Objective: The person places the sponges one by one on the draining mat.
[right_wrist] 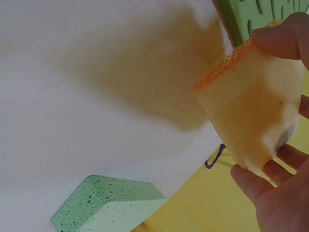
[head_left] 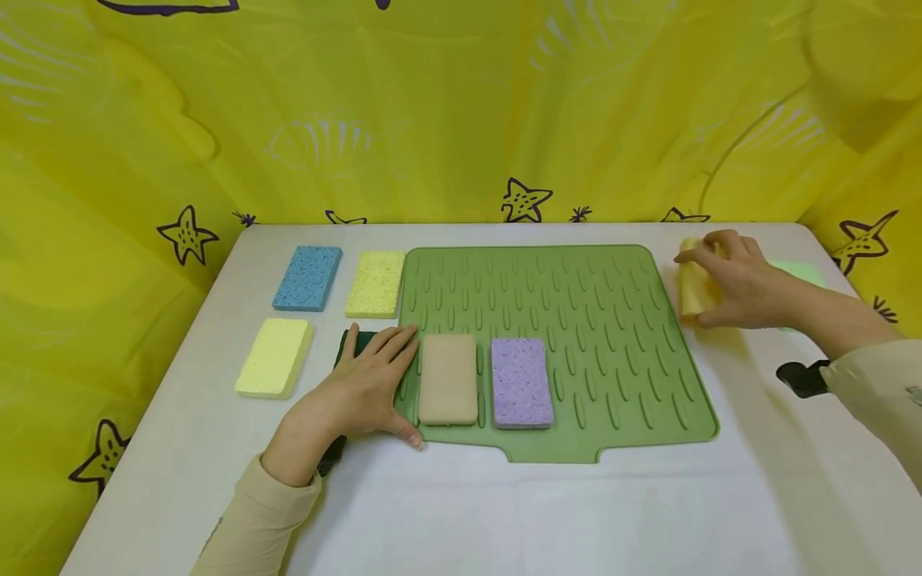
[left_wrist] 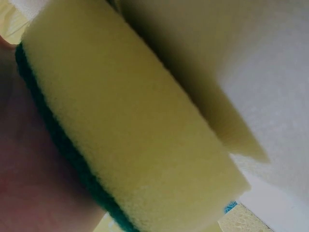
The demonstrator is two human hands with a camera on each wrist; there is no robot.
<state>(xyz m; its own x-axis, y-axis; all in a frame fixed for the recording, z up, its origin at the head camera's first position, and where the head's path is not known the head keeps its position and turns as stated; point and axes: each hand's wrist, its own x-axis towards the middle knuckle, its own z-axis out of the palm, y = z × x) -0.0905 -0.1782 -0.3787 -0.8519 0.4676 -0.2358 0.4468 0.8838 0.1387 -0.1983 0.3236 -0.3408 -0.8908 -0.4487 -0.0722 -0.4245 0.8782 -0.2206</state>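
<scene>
My left hand [head_left: 367, 384] lies palm down over a scouring sponge [head_left: 360, 340], fingers spread and fingertips at the green mat's left edge. In the left wrist view this scouring sponge [left_wrist: 130, 111] has a thick yellow body and a dark green layer facing the palm. My right hand [head_left: 742, 280] holds a pale yellow sponge [head_left: 695, 280] between thumb and fingers, just right of the mat. In the right wrist view, that sponge [right_wrist: 251, 101] shows an orange scouring edge under the thumb. On the mat [head_left: 634, 400] lie a beige sponge [head_left: 448, 380] and a purple sponge [head_left: 522, 384].
Left of the mat lie a blue sponge [head_left: 307, 278], a yellow sponge [head_left: 375, 284] and a pale yellow sponge [head_left: 274, 358]. A light green sponge [right_wrist: 111, 203] sits beyond my right hand, partly hidden in the head view. Yellow patterned cloth [head_left: 446, 120] surrounds the white table [head_left: 461, 512].
</scene>
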